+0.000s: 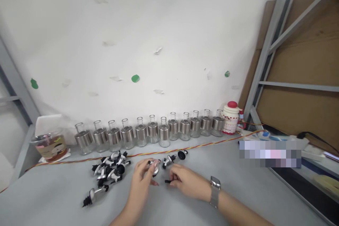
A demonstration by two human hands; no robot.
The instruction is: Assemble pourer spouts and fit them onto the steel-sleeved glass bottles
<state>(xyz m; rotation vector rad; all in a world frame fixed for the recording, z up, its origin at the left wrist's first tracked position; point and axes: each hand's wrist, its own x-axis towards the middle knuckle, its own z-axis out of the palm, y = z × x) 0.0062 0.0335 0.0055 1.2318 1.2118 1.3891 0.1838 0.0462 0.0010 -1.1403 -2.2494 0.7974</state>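
My left hand [141, 178] is closed around a metal bottle pourer [156, 170], whose round silver collar shows past the fingers. To its right, my right hand [182, 180] pinches a small black piece [167, 181]; its exact kind is too small to make out. A gap separates the two hands just above the grey table. Beyond them lie two more pourers, one pourer [169, 161] on its side and another pourer [182, 154] showing its dark round base. Left of my left hand is a heap of silver and black pourers [113, 176], with a single pourer [92, 195] nearer to me.
Several glass bottles [141, 132] with steel bands stand in a row along the white wall. A red and yellow twisted cord [159, 152] crosses the table [201, 215] before them. A cup [53, 148] stands left, a cream jar [230, 120] right, beside clutter.
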